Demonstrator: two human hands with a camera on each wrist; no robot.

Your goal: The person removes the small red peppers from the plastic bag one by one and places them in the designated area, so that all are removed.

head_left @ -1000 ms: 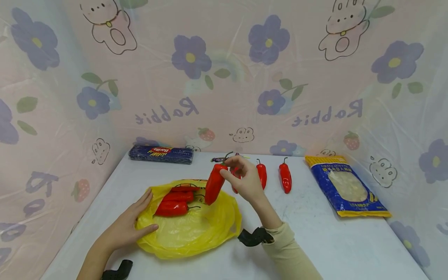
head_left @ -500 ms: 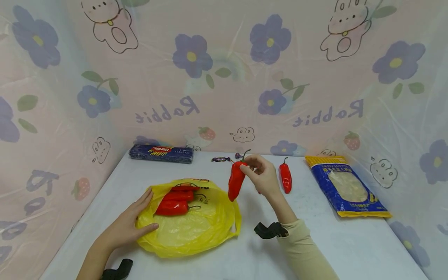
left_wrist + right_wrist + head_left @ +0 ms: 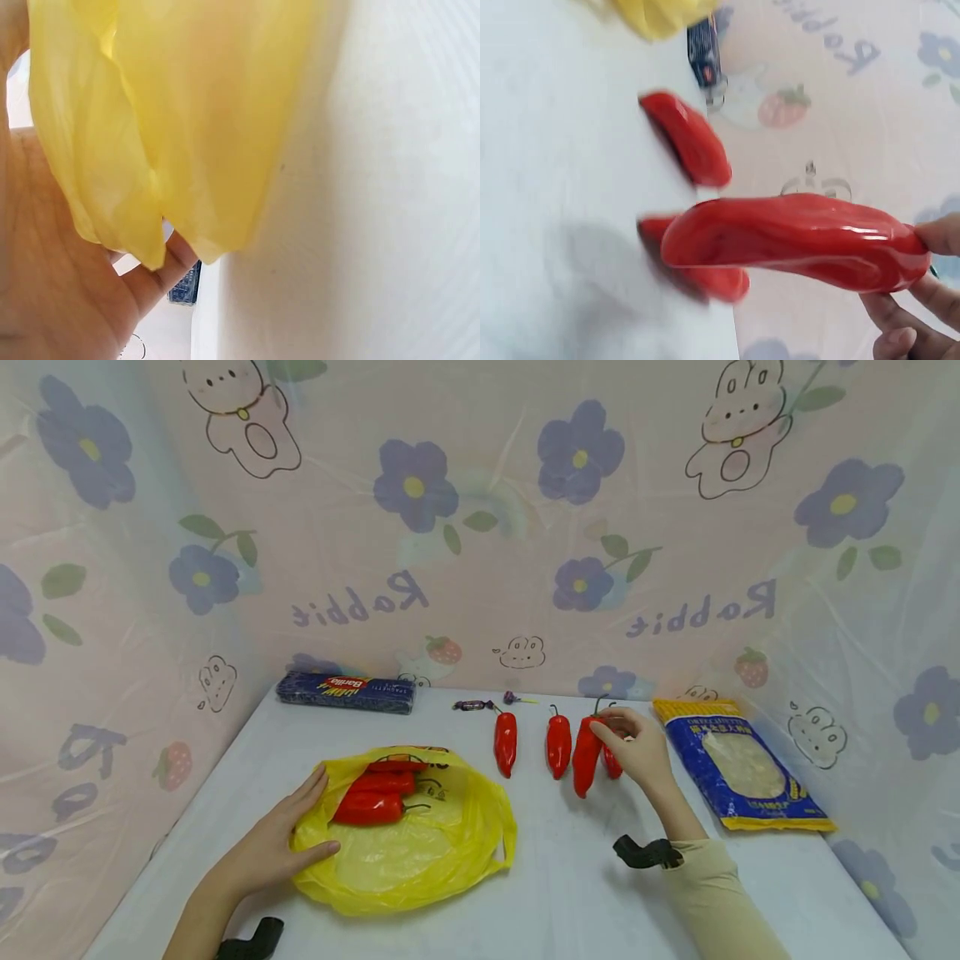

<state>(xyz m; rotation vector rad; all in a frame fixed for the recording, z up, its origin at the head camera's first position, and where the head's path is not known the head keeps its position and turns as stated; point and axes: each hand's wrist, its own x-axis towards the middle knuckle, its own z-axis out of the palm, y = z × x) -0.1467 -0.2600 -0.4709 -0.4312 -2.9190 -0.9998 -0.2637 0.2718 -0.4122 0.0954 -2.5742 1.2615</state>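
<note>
My right hand (image 3: 637, 747) pinches a glossy red chili pepper (image 3: 585, 758) at its stem end, the tip hanging down. The right wrist view has this held pepper (image 3: 795, 240) large, with thumb and fingers at its top. Behind it, another red pepper (image 3: 612, 763) is partly hidden by the hand. Two more peppers lie to the left, one in the middle (image 3: 558, 747) and one farther left (image 3: 506, 744). My left hand (image 3: 273, 843), fingers spread and fairly straight, rests against the left side of a yellow plastic bag (image 3: 420, 881). Inside its mouth lie several red peppers (image 3: 371, 808).
A blue spaghetti pack (image 3: 345, 692) lies at the back left. A wrapped candy (image 3: 472, 705) and a small lollipop (image 3: 512, 697) are at the back edge. A blue and yellow bag (image 3: 742, 764) lies at the right of the white table (image 3: 555, 902).
My right hand has carried the held pepper from over the bag to the right, in front of the rightmost pepper. Two lying peppers have come into full view. The left hand has stayed put.
</note>
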